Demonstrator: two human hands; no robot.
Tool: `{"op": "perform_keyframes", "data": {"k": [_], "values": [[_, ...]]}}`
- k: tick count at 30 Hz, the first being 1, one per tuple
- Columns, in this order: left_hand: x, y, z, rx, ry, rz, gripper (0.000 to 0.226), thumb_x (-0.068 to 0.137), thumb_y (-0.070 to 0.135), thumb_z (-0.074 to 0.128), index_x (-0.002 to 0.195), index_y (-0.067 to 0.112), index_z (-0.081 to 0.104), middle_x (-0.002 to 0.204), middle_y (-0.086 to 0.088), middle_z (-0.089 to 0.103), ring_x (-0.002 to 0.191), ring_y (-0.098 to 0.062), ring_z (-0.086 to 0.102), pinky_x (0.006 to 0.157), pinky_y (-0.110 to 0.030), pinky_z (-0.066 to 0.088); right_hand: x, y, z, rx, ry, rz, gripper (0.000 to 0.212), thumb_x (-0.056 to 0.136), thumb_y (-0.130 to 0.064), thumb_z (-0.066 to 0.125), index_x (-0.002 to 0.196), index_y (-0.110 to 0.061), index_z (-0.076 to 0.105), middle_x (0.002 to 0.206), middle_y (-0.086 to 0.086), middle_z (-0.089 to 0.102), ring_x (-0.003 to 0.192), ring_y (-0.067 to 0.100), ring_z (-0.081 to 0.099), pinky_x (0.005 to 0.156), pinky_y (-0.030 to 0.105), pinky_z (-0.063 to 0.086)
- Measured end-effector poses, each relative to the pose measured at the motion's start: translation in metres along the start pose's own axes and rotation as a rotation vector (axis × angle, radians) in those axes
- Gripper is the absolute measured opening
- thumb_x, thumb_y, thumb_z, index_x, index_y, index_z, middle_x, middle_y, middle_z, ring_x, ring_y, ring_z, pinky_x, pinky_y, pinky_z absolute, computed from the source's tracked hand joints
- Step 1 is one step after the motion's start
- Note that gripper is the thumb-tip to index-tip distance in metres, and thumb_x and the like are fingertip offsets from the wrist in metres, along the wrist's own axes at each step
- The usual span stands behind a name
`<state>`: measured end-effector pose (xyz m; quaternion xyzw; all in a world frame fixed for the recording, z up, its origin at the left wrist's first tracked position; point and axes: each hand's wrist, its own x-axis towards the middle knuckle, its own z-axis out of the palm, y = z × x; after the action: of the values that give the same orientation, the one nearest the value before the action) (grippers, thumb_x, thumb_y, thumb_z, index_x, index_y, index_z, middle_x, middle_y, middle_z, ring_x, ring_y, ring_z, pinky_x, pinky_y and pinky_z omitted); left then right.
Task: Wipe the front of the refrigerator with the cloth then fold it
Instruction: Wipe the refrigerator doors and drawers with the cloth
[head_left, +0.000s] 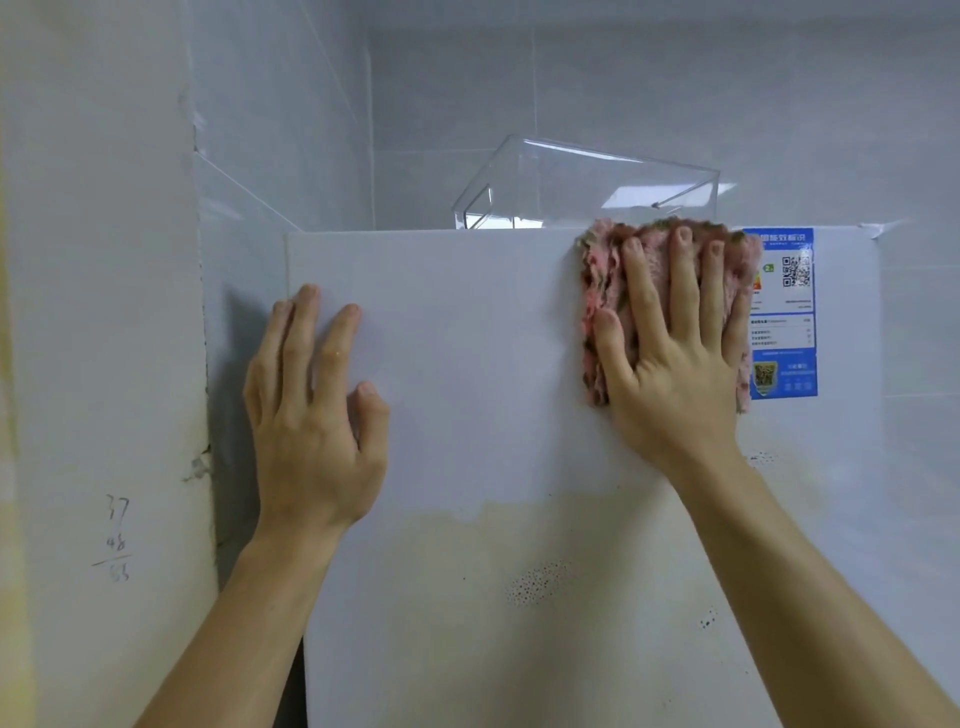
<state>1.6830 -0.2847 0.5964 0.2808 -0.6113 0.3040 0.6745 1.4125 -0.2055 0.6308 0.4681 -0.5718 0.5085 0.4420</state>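
Observation:
The white refrigerator front (467, 312) fills the middle of the head view. A fluffy pink cloth (605, 291) lies flat against it near the top edge, right of centre. My right hand (670, 343) presses the cloth to the door with straight, spread fingers. My left hand (311, 410) rests flat on the door near its left edge, fingers straight, holding nothing. The lower part of the door shows a yellowish stain (545, 545) and clusters of dark specks (535, 582).
A blue energy label (789, 312) is stuck to the door just right of the cloth. A clear plastic box (587, 182) stands on top of the refrigerator. A white wall (104, 312) with pencilled numbers stands close on the left; grey tiles lie behind.

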Motion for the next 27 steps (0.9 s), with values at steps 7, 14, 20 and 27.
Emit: {"op": "perform_keyframes", "data": {"k": [7, 14, 20, 27], "values": [[-0.004, 0.008, 0.003, 0.025, 0.023, 0.096, 0.055, 0.094, 0.011, 0.05, 0.149, 0.011, 0.055, 0.163, -0.008, 0.042, 0.155, -0.03, 0.033, 0.128, -0.047, 0.021, -0.071, 0.037, 0.003, -0.052, 0.061, -0.071, 0.062, 0.106, -0.049, 0.035, 0.164, -0.028, 0.026, 0.174, 0.008, 0.013, 0.162, 0.03, 0.006, 0.128, 0.063, 0.01], [0.001, 0.028, 0.011, 0.03, 0.044, 0.075, 0.055, 0.09, 0.014, 0.053, 0.145, 0.012, 0.059, 0.161, -0.012, 0.045, 0.151, -0.035, 0.037, 0.125, -0.054, 0.023, -0.004, 0.053, -0.01, -0.019, 0.007, 0.068, 0.063, 0.104, -0.055, 0.027, 0.165, -0.039, 0.018, 0.176, -0.002, 0.005, 0.162, 0.02, -0.003, 0.131, 0.051, -0.002], [0.0, 0.032, 0.015, 0.041, 0.058, 0.074, 0.055, 0.09, 0.016, 0.052, 0.144, 0.012, 0.059, 0.16, -0.012, 0.046, 0.151, -0.035, 0.037, 0.126, -0.055, 0.022, -0.043, 0.065, -0.01, -0.031, 0.018, 0.059, 0.063, 0.106, -0.053, 0.026, 0.166, -0.033, 0.018, 0.176, 0.001, 0.004, 0.162, 0.022, -0.005, 0.131, 0.048, -0.004], [0.0, 0.033, 0.019, 0.08, 0.069, 0.088, 0.055, 0.091, 0.023, 0.055, 0.145, 0.014, 0.059, 0.16, -0.01, 0.047, 0.15, -0.035, 0.039, 0.124, -0.059, 0.023, -0.025, 0.082, -0.016, -0.008, -0.002, 0.113, 0.066, 0.102, -0.056, 0.027, 0.165, -0.038, 0.013, 0.176, -0.001, 0.002, 0.162, 0.02, -0.005, 0.13, 0.048, -0.006]]}}
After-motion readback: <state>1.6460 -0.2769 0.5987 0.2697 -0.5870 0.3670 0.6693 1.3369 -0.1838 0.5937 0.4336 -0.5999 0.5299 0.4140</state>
